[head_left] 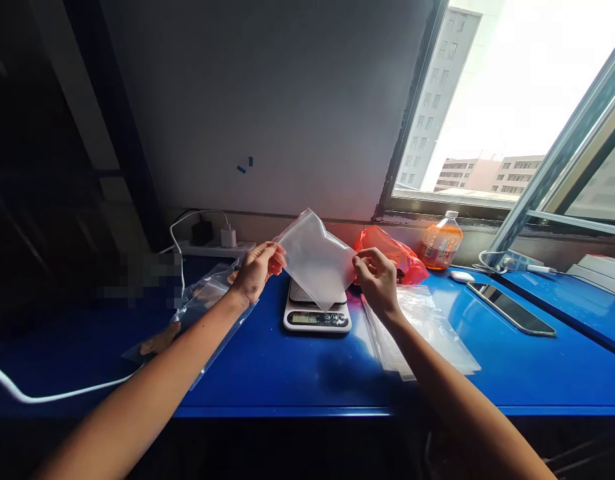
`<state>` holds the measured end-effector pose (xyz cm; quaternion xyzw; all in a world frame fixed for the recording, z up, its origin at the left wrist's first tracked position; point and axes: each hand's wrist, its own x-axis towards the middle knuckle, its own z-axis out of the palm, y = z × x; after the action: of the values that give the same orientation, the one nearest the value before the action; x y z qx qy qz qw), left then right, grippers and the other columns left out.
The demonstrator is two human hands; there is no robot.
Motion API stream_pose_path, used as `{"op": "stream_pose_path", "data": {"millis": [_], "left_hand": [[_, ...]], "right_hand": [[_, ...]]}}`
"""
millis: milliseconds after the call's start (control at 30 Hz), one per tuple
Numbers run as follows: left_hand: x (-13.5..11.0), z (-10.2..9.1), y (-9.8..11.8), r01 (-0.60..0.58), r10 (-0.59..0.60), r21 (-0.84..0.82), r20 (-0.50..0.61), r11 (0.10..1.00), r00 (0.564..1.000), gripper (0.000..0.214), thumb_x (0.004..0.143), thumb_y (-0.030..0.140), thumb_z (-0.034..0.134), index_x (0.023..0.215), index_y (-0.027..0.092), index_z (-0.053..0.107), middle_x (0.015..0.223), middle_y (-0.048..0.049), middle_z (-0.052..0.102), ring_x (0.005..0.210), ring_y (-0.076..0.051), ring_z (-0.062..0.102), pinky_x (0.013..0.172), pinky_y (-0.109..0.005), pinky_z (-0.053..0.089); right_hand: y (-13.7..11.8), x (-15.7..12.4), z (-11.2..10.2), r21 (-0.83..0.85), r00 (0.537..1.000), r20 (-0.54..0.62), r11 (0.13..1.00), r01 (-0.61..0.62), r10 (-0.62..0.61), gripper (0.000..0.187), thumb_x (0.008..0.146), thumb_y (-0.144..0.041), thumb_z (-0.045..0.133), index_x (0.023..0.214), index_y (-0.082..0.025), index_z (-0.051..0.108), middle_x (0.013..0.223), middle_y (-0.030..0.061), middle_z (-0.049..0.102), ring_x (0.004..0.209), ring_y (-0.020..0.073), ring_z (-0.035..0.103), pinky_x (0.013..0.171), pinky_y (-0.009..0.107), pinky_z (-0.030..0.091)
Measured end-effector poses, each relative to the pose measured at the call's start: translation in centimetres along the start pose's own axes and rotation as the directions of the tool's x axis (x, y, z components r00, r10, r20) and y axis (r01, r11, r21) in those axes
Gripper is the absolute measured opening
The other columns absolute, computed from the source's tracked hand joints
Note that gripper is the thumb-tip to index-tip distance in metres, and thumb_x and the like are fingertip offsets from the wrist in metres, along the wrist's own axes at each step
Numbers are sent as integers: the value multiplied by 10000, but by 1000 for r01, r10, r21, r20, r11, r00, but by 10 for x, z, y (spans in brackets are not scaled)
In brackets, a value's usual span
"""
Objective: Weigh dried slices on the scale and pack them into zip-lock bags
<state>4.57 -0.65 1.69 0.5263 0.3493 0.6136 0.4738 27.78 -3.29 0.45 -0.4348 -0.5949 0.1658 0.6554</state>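
Both my hands hold one clear zip bag [317, 260] in the air, above a small white kitchen scale [317, 315] on the blue table [297, 373]. My left hand [256, 270] pinches the bag's left edge. My right hand [377, 279] pinches its right edge. The bag looks empty and hangs tilted, its lower corner just over the scale's platform. The scale's display is lit, but I cannot read it.
A stack of clear bags [422, 327] lies right of the scale, more bags [207, 300] lie under my left forearm. Behind stand a red plastic bag [394, 253] and a bottle of orange liquid [441, 243]. A phone [511, 308] lies at right; a charger and white cable [207, 233] at left.
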Motion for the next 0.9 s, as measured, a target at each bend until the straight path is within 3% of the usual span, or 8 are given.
{"op": "stream_pose_path", "data": {"millis": [133,300,400,500,600,700,800,900], "left_hand": [[3,-10,13,41,-43,41,47,998,998,244,620,324,782,695,113,684,559,1,586,499,-69,472,470,-180,359],[-1,-10,22,45,-48,42,67,998,997,275,567,328,825,649,144,638,567,25,561,481,-53,434,456,-174,342],[-7,-7,21,-5,-30,172,198,985,980,240,630,333,772,610,153,614,551,24,535,474,-58,413,442,-178,318],[-17,0,16,-115,-32,390,350,914,936,223,705,348,702,611,161,627,524,21,526,477,-77,416,447,-191,313],[-27,12,4,-272,-26,549,473,790,881,220,744,364,668,645,168,656,526,15,549,490,-96,439,455,-200,313],[-33,21,-8,-365,4,561,541,743,841,218,761,369,656,663,174,667,514,28,540,481,-94,447,462,-198,317],[-35,24,-13,-321,-10,537,524,780,852,217,764,376,641,683,178,673,511,34,543,462,-94,461,462,-201,337],[-37,26,-12,-272,-37,528,501,805,864,211,770,376,616,707,182,670,534,27,565,460,-101,475,465,-209,355]], "right_hand": [[-5,4,-10,22,953,276,991,-134,123,356,773,-506,600,640,-189,507,594,-18,543,515,106,493,505,245,385],[-6,-5,0,138,793,579,935,-327,191,380,757,-551,628,749,-206,470,582,-32,581,478,106,518,485,233,392],[-10,-15,9,102,863,488,973,-207,133,345,809,-521,572,720,-214,443,523,-51,508,454,107,480,469,237,367],[-13,-20,12,-88,959,271,990,111,-83,221,818,-399,574,756,-218,463,575,-41,499,524,121,488,527,255,379],[-14,-24,13,-210,911,353,930,300,-214,184,766,-255,593,922,-215,504,809,28,610,755,169,576,676,294,440],[-13,-27,14,-192,833,534,939,287,-146,243,732,-147,533,960,-216,486,831,26,624,787,173,590,702,301,451],[-11,-26,14,-127,771,627,963,238,-108,231,709,-100,489,905,-220,469,757,-11,605,710,145,575,669,276,444],[-8,-24,12,-116,766,633,964,239,-113,210,712,-101,501,881,-218,458,781,-10,606,714,137,569,658,261,437]]}}
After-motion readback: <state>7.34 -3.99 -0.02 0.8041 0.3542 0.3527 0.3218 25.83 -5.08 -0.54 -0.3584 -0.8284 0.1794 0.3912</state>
